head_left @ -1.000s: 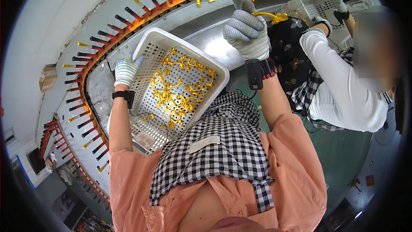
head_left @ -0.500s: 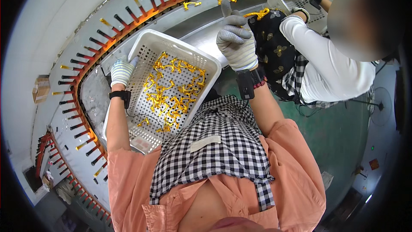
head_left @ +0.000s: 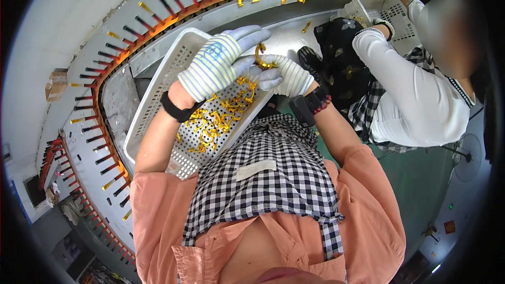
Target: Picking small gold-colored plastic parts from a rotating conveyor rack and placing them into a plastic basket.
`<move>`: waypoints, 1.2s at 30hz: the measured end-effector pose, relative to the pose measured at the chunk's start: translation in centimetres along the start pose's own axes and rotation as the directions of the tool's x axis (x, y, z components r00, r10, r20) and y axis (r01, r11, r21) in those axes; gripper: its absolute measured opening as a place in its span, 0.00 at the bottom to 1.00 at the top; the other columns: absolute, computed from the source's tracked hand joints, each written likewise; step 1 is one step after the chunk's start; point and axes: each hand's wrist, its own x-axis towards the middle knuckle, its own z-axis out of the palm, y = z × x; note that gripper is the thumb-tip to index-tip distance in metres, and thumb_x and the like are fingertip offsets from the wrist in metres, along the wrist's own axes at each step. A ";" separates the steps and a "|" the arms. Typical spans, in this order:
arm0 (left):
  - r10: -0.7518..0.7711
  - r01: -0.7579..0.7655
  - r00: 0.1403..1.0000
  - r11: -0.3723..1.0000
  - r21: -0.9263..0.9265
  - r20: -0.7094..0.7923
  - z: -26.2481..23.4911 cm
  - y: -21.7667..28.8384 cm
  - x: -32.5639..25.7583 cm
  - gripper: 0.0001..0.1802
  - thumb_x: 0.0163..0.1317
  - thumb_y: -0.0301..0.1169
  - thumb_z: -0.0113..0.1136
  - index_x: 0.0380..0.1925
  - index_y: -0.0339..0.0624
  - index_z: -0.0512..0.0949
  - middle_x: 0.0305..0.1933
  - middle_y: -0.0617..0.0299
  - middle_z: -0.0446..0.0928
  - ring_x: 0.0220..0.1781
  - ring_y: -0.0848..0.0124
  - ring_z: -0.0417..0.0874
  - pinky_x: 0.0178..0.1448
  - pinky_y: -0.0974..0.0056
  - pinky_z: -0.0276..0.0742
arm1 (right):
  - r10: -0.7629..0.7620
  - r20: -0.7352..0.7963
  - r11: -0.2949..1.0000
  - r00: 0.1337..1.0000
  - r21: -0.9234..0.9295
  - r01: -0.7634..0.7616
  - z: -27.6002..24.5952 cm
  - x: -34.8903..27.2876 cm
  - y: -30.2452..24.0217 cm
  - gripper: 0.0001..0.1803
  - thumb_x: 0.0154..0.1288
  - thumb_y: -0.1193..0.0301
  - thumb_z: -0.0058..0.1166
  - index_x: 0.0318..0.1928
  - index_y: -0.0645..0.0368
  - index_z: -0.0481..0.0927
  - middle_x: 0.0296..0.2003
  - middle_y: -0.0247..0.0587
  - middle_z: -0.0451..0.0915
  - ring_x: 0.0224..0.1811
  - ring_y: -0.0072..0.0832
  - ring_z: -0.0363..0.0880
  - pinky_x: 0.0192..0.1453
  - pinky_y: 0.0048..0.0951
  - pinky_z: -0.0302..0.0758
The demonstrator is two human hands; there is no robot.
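My right hand (head_left: 288,75), in a striped work glove with grey fingertips, pinches a curved gold metal piece (head_left: 261,59) over the far right rim of a white perforated plastic basket (head_left: 144,106). My left hand (head_left: 216,64), gloved alike, reaches across the basket from the left. Its fingers are stretched out and its thumb lies apart, close to the gold piece; whether they touch I cannot tell. Inside the basket lie several gold pieces (head_left: 206,130) of similar curved shape, partly covered by my left hand and wrist.
A curved conveyor (head_left: 100,106) with upright red-and-black pegs, a few gold-topped, runs along the left and far side. Several gold pieces (head_left: 248,1) lie on the ledge beside it. At right a co-worker in a white sleeve (head_left: 400,94) sits by another white basket (head_left: 363,5).
My left hand has left the basket's left rim and moved right, over the basket. My right hand has come down and left with a gold piece. The co-worker's far arm has reached towards the conveyor.
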 end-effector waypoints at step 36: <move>-0.973 0.038 0.218 -0.070 -0.997 0.077 18.4 -23.9 19.1 0.26 0.72 0.26 0.58 0.69 0.38 0.66 0.55 0.46 0.80 0.47 0.52 0.89 0.47 0.50 0.92 | -0.735 -0.317 0.533 0.600 -0.816 0.222 -13.5 7.1 -10.9 0.20 0.79 0.64 0.51 0.62 0.63 0.80 0.44 0.36 0.87 0.38 0.20 0.85 0.43 0.24 0.82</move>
